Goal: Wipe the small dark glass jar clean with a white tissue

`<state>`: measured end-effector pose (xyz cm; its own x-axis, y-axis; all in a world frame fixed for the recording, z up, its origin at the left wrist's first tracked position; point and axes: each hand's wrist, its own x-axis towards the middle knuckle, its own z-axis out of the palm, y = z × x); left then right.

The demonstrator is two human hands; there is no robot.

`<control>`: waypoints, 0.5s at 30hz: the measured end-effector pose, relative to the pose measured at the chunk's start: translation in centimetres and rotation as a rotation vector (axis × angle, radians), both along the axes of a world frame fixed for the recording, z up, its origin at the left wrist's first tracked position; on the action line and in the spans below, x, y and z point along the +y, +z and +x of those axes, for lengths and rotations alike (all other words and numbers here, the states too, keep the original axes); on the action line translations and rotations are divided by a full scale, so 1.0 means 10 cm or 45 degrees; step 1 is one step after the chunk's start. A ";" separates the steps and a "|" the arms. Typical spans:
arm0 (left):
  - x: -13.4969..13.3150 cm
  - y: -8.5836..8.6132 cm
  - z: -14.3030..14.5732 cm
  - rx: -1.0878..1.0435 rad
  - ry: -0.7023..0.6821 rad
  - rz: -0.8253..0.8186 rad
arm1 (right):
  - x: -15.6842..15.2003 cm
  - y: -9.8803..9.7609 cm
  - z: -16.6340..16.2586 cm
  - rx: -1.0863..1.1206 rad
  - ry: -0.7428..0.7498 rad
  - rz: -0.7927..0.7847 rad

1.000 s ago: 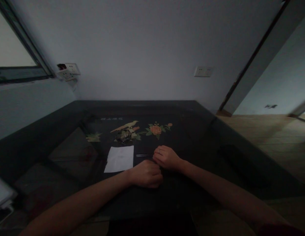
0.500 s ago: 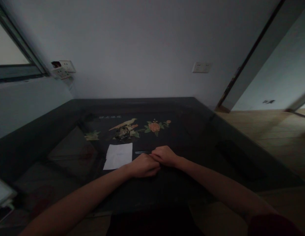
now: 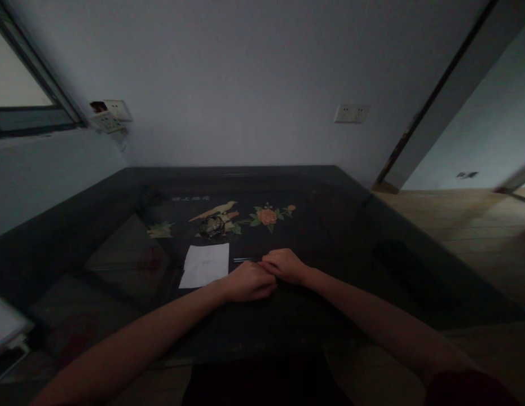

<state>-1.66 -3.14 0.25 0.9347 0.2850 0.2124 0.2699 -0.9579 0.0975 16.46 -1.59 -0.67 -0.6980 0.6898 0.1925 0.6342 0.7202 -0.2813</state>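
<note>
My left hand (image 3: pixel 247 281) and my right hand (image 3: pixel 286 265) rest together on the dark glass-topped table (image 3: pixel 338 225), knuckles up and fingers curled in. They touch each other. A thin dark pen-like stick (image 3: pixel 244 260) lies on the glass and pokes out leftwards from under my right fingertips. Whether my left hand also holds something is hidden. A white sheet of paper (image 3: pixel 204 265) lies flat just left of my left hand.
A small dark shiny object (image 3: pixel 211 225) sits beyond the paper on the painted bird and flower design (image 3: pixel 266 215). Wall sockets (image 3: pixel 350 113) are on the back wall. A white item (image 3: pixel 4 324) is at the left edge. Wooden floor (image 3: pixel 469 225) lies to the right.
My two hands have drawn closer and now touch, with the left moved up against the right by the stick's end. The paper has stayed put.
</note>
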 end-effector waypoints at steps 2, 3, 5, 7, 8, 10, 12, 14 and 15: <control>-0.01 0.01 0.00 0.010 0.008 -0.009 | 0.00 0.00 0.00 0.004 -0.007 -0.005; -0.01 0.02 0.00 0.013 0.010 -0.014 | 0.00 0.00 0.00 0.003 -0.012 -0.007; -0.01 0.01 0.00 0.011 0.013 -0.018 | 0.00 0.01 -0.01 -0.007 -0.021 -0.010; -0.01 0.00 0.00 -0.009 0.010 -0.018 | 0.00 0.01 -0.01 -0.020 -0.023 -0.015; 0.00 -0.01 0.00 -0.023 0.003 -0.019 | 0.00 0.02 -0.01 -0.025 -0.023 -0.018; 0.00 -0.02 0.00 -0.052 -0.011 -0.024 | -0.01 0.03 -0.01 -0.030 -0.023 -0.021; 0.00 -0.03 -0.01 -0.069 -0.016 -0.023 | -0.01 0.03 -0.01 -0.028 -0.018 -0.022; 0.00 -0.02 -0.01 -0.072 -0.012 -0.022 | -0.01 0.03 0.00 -0.022 -0.011 -0.020; 0.00 -0.02 -0.01 -0.069 -0.012 -0.022 | -0.01 0.03 0.00 -0.019 -0.009 -0.019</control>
